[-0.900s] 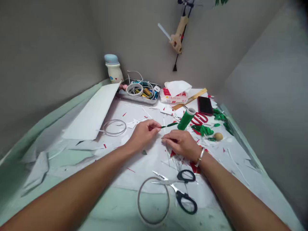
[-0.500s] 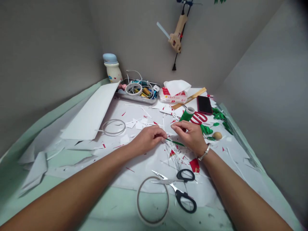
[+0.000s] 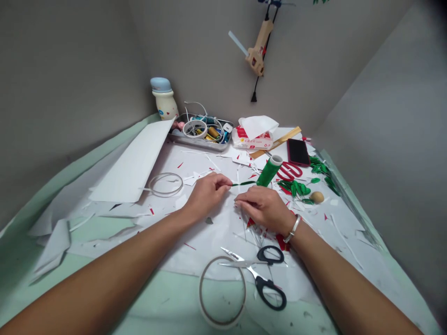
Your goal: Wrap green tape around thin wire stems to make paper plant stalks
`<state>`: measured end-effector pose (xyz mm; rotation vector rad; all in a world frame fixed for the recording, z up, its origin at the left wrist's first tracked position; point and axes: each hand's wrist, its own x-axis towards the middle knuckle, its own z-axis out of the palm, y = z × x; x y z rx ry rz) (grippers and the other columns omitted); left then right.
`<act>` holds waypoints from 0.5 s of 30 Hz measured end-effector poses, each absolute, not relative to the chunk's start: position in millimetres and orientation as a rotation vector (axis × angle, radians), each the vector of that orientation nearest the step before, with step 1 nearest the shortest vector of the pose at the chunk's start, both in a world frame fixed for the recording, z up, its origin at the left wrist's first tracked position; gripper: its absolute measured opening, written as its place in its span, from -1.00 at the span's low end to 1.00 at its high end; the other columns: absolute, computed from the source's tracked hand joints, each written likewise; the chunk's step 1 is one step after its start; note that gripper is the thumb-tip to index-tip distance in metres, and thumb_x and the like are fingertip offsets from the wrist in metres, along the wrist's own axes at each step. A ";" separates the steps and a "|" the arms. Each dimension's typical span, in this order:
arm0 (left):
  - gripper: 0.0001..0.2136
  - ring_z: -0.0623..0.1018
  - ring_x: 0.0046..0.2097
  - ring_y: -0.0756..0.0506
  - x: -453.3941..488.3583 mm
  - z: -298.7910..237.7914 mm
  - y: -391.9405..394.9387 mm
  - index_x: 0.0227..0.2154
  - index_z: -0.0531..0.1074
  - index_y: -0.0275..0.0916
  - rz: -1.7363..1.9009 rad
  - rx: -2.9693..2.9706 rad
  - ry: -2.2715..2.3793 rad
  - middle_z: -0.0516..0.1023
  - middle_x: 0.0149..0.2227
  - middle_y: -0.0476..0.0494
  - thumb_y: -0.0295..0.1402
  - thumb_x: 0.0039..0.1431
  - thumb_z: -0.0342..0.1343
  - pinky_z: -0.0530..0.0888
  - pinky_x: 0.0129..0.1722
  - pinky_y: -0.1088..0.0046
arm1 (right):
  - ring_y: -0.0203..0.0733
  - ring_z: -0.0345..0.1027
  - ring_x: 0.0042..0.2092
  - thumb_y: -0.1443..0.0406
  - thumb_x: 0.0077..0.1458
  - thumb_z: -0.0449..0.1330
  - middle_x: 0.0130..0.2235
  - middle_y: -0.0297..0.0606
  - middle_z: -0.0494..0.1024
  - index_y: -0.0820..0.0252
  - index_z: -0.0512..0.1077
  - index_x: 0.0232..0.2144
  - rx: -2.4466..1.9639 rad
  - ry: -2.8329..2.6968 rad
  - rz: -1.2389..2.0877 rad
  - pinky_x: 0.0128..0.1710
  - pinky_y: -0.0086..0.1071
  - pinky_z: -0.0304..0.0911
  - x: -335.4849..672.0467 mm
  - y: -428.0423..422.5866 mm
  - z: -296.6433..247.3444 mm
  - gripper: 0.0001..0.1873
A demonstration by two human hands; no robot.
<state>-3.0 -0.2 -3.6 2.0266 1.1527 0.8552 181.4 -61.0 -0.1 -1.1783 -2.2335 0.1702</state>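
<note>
My left hand (image 3: 213, 190) is closed in a pinch on one end of a narrow green strip (image 3: 244, 183), perhaps a slim leaf. Its other end points right, toward a spool of green thread (image 3: 268, 172) standing upright. Just below and to the right, my right hand (image 3: 263, 209) has its fingers pressed together over a heap of thin wires (image 3: 257, 237) and red scraps. Whatever sits between those fingertips is too small to make out. Black-handled scissors (image 3: 258, 274) lie spread, blades crossing a roll of tape (image 3: 222, 292).
Several green leaves (image 3: 296, 188), a tan ball (image 3: 317, 197), red-handled scissors (image 3: 289, 171) and a phone (image 3: 298, 152) lie at right. Behind are a metal tray (image 3: 223, 147) and tissues (image 3: 253, 139). White board (image 3: 132, 163) leans at left; a glue gun (image 3: 257, 56) hangs on the wall.
My left hand has moved slightly up and left with the green strip, which now points toward the spool. My right hand has dropped down and left, uncovering the spool and leaves.
</note>
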 end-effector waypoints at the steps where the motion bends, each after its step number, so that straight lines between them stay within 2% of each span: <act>1: -0.86 0.47 -0.32 -0.04 -3.0 -4.6 -0.8 -0.36 0.52 -0.23 0.834 2.123 1.140 0.52 -0.33 -0.07 -0.42 0.06 0.07 0.38 -0.26 0.41 | -0.28 0.33 -0.39 0.30 0.15 0.14 -0.47 -0.30 0.51 0.16 0.53 -0.34 -1.176 -2.209 0.136 -0.32 -0.41 0.19 182.2 -61.2 1.4 -0.84; 7: -0.86 0.45 -0.28 -0.03 0.4 -0.3 -9.1 -0.37 0.52 -0.20 0.635 2.334 0.822 0.48 -0.39 -0.04 -0.46 0.09 0.06 0.35 -0.25 0.46 | -0.28 0.38 -0.38 0.30 0.14 0.14 -0.40 -0.29 0.57 0.15 0.55 -0.37 -1.248 -1.896 0.160 -0.34 -0.42 0.24 194.1 -55.4 5.6 -0.83; 11: -0.91 0.46 -0.28 -0.01 1.2 5.9 -9.7 -0.39 0.51 -0.22 0.670 2.059 0.789 0.50 -0.36 -0.03 -0.42 0.07 0.10 0.36 -0.23 0.48 | -0.25 0.41 -0.36 0.26 0.12 0.16 -0.34 -0.28 0.60 0.15 0.56 -0.37 -1.325 -1.756 0.268 -0.36 -0.41 0.27 201.6 -49.4 0.4 -0.82; 15: -0.86 0.46 -0.37 0.02 -0.4 4.6 -5.7 -0.34 0.47 -0.25 0.739 1.728 0.841 0.51 -0.39 -0.02 -0.31 0.06 0.13 0.36 -0.35 0.51 | -0.22 0.45 -0.31 0.27 0.11 0.14 -0.33 -0.28 0.61 0.13 0.57 -0.36 -1.353 -1.851 0.341 -0.29 -0.39 0.29 199.7 -48.1 -6.7 -0.82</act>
